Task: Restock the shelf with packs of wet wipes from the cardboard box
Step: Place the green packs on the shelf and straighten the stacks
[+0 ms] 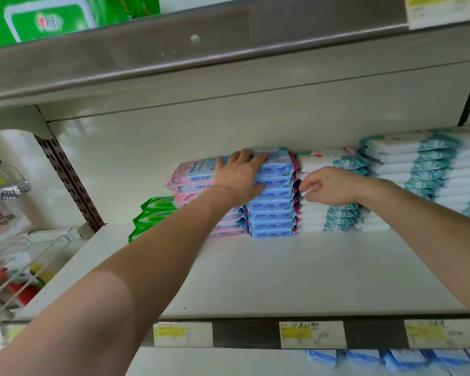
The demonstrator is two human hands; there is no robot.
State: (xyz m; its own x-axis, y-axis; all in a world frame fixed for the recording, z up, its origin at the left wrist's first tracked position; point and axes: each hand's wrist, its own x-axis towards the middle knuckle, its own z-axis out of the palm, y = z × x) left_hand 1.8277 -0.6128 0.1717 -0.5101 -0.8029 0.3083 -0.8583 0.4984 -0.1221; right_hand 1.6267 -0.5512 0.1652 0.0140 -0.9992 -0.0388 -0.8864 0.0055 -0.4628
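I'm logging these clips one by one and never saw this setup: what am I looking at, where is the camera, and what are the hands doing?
No machine here: a person stocks a shop shelf with bare hands. The one picture comes from a camera worn on the head, looking forward at the hands. On the shelf lie stacks of wet wipe packs: green packs, a pink stack, a blue stack, a white stack, and more to the right. The left hand rests with spread fingers on the blue stack. The right hand, fingers curled, touches the end of the white stack; whether it pinches a pack cannot be told.
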